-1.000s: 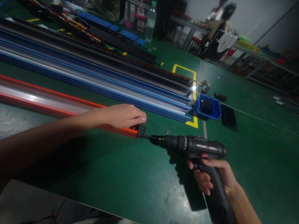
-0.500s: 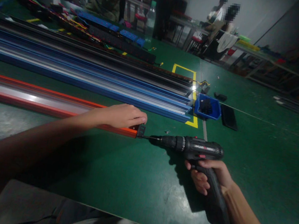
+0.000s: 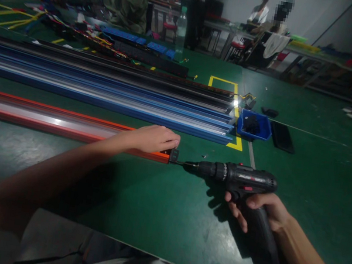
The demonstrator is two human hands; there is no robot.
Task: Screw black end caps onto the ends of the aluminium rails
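My left hand [image 3: 157,139] is closed over the right end of a long orange-edged metal profile [image 3: 55,122], next to its black end cap [image 3: 174,155]. The profile lies flat on the green table. In my right hand [image 3: 272,209] is a black cordless drill [image 3: 250,178], held by its handle and pointing left. The thin bit [image 3: 179,163] reaches the end cap; whether it sits on a screw is too small to tell. A small metal screw-like piece [image 3: 204,156] lies just above the chuck.
Blue metal profiles [image 3: 165,117] lie behind the orange one. To the right stand a blue bin [image 3: 261,134] with black parts and a dark flat slab [image 3: 283,137]. Wired strips [image 3: 153,60] and a clear bottle [image 3: 181,29] are farther back. Other people sit beyond.
The whole view has shifted, so everything appears farther right. The drill bit stays at the end cap, and my right hand's fingers look slightly straighter on the handle.
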